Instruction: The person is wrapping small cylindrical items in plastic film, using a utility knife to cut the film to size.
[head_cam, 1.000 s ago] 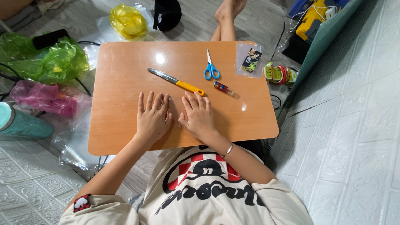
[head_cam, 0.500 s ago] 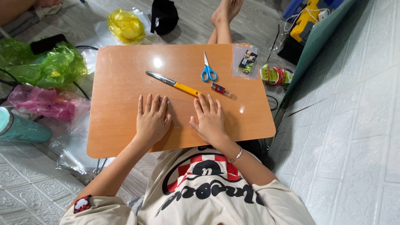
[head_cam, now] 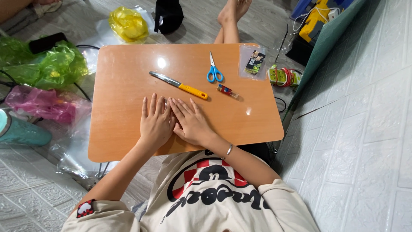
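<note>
My left hand (head_cam: pixel 155 121) and my right hand (head_cam: pixel 192 121) lie flat, palms down, side by side on a small orange-brown table (head_cam: pixel 124 77), fingers spread and touching each other at the inner edge. Neither hand holds anything. Just beyond my right fingertips lies a knife (head_cam: pixel 179 85) with a yellow handle and a steel blade pointing left. Farther back are blue-handled scissors (head_cam: pixel 213 71), a small lighter (head_cam: pixel 227 90) and a clear packet (head_cam: pixel 253 62) with a dark item inside.
On the floor to the left are green (head_cam: pixel 51 64) and pink (head_cam: pixel 40 105) plastic bags and a teal bottle (head_cam: pixel 19 131). A yellow bag (head_cam: pixel 128 23) and a black object (head_cam: pixel 168 15) lie beyond the table. A power strip (head_cam: pixel 283 76) sits at the right.
My right hand has slid left so that it now touches my left hand. The view has shifted slightly.
</note>
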